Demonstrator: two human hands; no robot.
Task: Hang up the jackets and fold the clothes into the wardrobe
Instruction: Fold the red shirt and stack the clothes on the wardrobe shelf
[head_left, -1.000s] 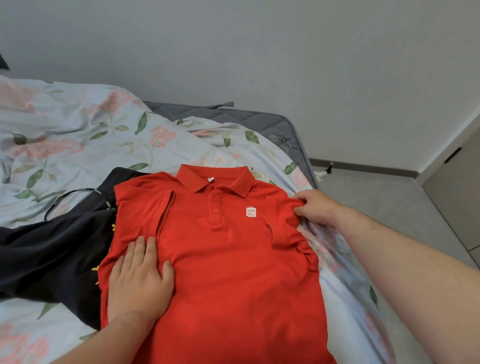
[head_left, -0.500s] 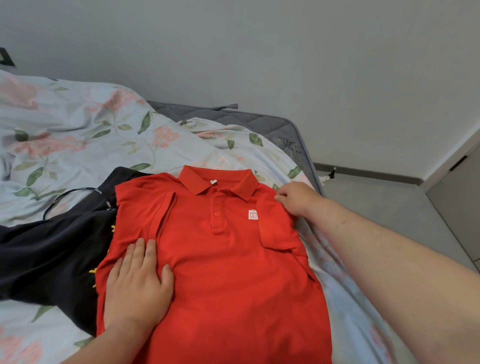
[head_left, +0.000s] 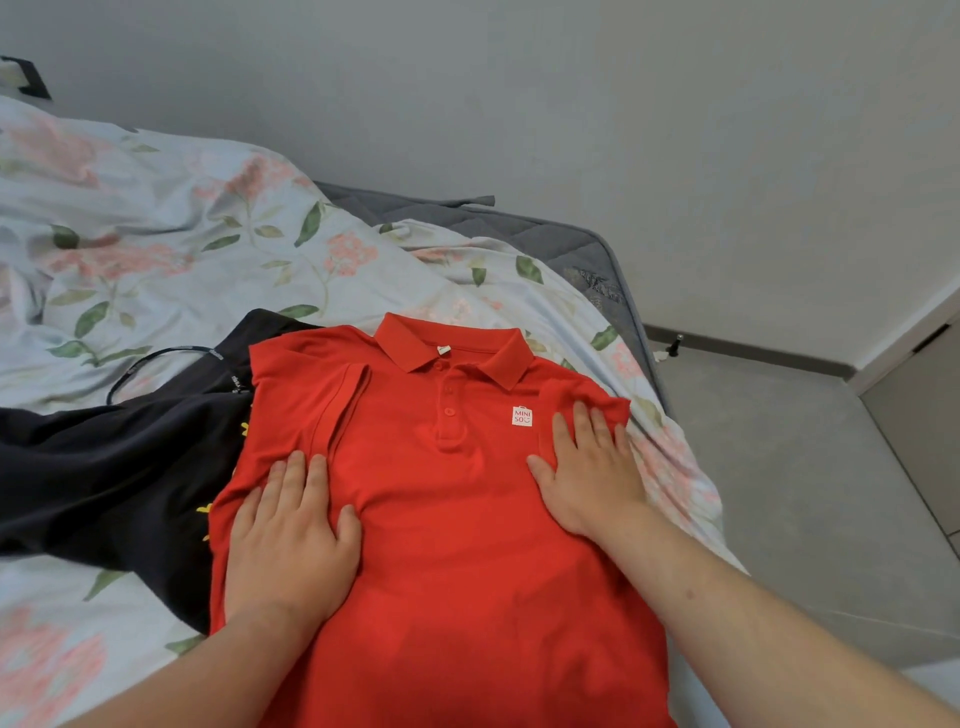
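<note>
**Red polo shirt flat on bed, both hands pressing it**

Grey wall (head_left: 571, 104) fills the top. Floral duvet (head_left: 156, 234) covers most of the bed, rumpled. The grey quilted mattress (head_left: 545, 239) is bare at the far corner. Grey floor (head_left: 805, 467) is on the right, with dark skirting (head_left: 753, 358) along the wall and a pale panel (head_left: 924, 405) at the far right edge.

Red polo shirt (head_left: 457, 545) lies face up on the duvet, collar (head_left: 452, 348) away from the person and hem running out of the bottom of the frame. Both sleeves are folded inward over the front.

Dark garment (head_left: 104, 467) is bunched just left of the shirt. The shirt's left edge overlaps it, and it crowds that side. Some yellow print (head_left: 205, 508) shows at the overlap, and a thin black cord loop (head_left: 156, 358) lies on the duvet above it.

Left hand (head_left: 291, 540) is flat, palm down, fingers straight and together, pressing the shirt's left side below the folded sleeve. Right hand (head_left: 592, 473) is flat with fingers spread, pressing the folded right sleeve beside the white chest logo (head_left: 521, 416). Neither hand pinches anything.

Placket buttons (head_left: 450, 411) are visible. A small dark object (head_left: 675, 345) by the skirting is too small to identify.
</note>
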